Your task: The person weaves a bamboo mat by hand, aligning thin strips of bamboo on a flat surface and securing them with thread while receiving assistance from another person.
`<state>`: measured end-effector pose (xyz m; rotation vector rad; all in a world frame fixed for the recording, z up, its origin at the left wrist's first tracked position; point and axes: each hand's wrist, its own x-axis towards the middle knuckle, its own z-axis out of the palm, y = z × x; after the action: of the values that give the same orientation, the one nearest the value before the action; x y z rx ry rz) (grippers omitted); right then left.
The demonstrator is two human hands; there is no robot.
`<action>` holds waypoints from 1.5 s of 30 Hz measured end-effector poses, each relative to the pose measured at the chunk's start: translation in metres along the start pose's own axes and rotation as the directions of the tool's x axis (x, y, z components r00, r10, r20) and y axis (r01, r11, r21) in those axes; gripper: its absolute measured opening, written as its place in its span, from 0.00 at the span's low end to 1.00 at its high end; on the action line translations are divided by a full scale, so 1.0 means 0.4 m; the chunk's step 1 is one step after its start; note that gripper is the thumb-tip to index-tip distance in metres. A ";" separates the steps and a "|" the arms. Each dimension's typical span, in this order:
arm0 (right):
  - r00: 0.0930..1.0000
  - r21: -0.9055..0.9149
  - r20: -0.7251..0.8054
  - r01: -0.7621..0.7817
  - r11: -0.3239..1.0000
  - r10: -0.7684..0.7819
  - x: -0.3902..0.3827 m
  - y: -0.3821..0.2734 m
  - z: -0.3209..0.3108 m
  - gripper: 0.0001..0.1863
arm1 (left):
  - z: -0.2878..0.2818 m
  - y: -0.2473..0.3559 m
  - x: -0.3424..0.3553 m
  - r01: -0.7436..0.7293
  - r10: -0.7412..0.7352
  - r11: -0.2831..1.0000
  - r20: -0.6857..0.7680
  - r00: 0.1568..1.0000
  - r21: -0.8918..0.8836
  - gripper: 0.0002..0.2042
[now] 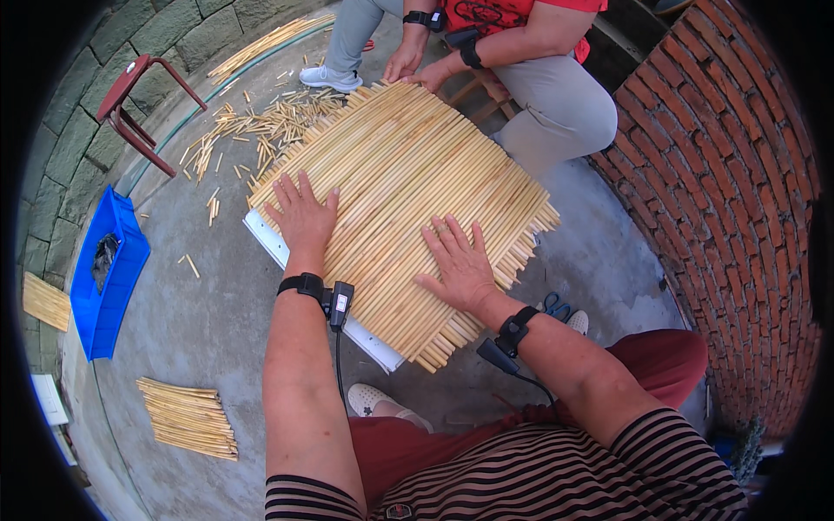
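A broad mat of pale yellow reed stalks [382, 208], laid side by side, fills the middle of the view. Its stalk ends jut out unevenly along the right and near edges. My left hand [304, 213] lies flat on its left part, fingers spread. Flat on the right part rests my right hand [458, 265], its fingers also apart. Beneath the stalks a white board [369, 343] shows along the left edge. Across from me, another person's hands [417, 71] touch the far edge of the mat.
Cut stalk pieces [278, 122] litter the floor at the far left, near a dark red stool [130, 87]. A blue bin [109, 295] stands left, with a bundle of stalks [187, 417] nearer me. Scissors [556, 306] lie by my shoe. A brick wall [721, 191] rises right.
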<state>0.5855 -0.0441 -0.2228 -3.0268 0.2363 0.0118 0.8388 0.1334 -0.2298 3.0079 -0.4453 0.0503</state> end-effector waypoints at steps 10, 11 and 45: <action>0.999 0.006 0.032 -0.009 1.000 0.009 0.001 -0.002 -0.007 0.49 | -0.007 0.003 0.001 0.010 -0.010 1.000 0.023 1.000 0.024 0.42; 1.000 0.009 0.026 -0.008 1.000 0.008 0.001 -0.002 -0.007 0.49 | -0.006 0.003 0.001 0.009 -0.009 1.000 0.020 1.000 0.015 0.42; 1.000 0.026 0.011 -0.008 1.000 0.007 0.001 -0.002 -0.008 0.49 | 0.001 0.001 0.001 0.003 -0.003 1.000 -0.005 1.000 0.008 0.42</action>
<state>0.5859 -0.0436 -0.2197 -2.9996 0.2448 0.0259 0.8390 0.1330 -0.2300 3.0151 -0.4417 0.0588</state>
